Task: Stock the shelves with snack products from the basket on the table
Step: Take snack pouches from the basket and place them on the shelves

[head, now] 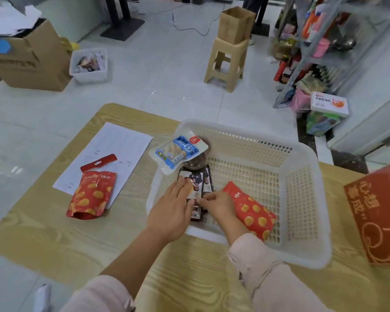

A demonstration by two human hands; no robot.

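Grip: left hand (171,212) flat on dark glossy snack packet (198,179); right hand (221,204) pinches it.
Tip: lift it clear of white plastic basket (302,154).

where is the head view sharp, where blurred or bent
Head view: sharpest mid-frame, around the white basket and the dark packet under the left hand and right hand; shelves at the right edge and cardboard box top left smeared and bent by the wide lens; faint glare on the floor tiles.
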